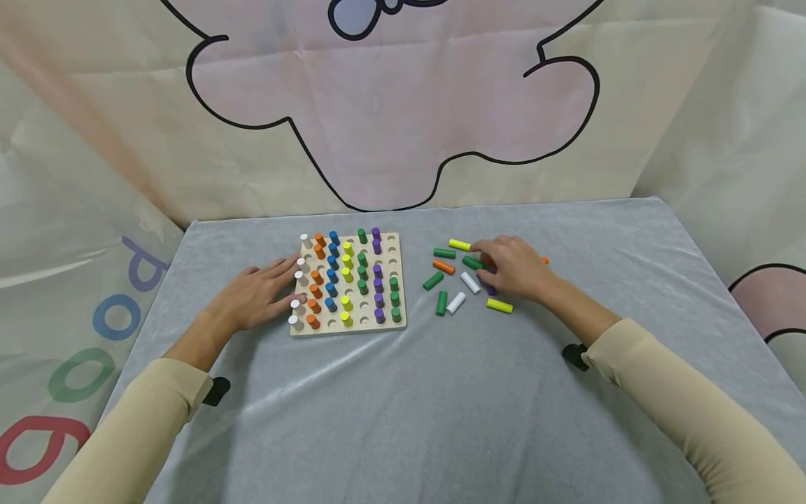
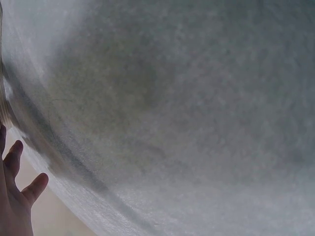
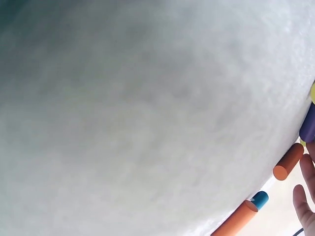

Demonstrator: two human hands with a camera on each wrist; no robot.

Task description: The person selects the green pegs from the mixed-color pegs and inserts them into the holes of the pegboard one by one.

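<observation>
A wooden pegboard [image 1: 352, 326] holds columns of white, orange, blue, yellow, green and purple pegs, with several holes bare. My left hand [image 1: 261, 294] rests at the board's left edge, fingers fairly straight and thumb spread beside the white pegs. In the left wrist view this hand [image 2: 17, 196] shows only partly. Right of the board, my right hand [image 1: 513, 266] reaches down over loose pegs. Its fingertips are close to a green peg [image 1: 472, 262] and a purple peg [image 1: 490, 289]. The right wrist view shows its fingers [image 3: 310, 179] apart, near the purple peg [image 3: 307, 123].
Loose green, white, yellow and orange pegs lie around the right hand, including a white peg [image 1: 456, 303] and a yellow peg [image 1: 499, 306]. An orange peg [image 3: 288, 161] and a blue peg [image 3: 259, 198] show in the right wrist view. Grey cloth [image 1: 403, 420] covers the table.
</observation>
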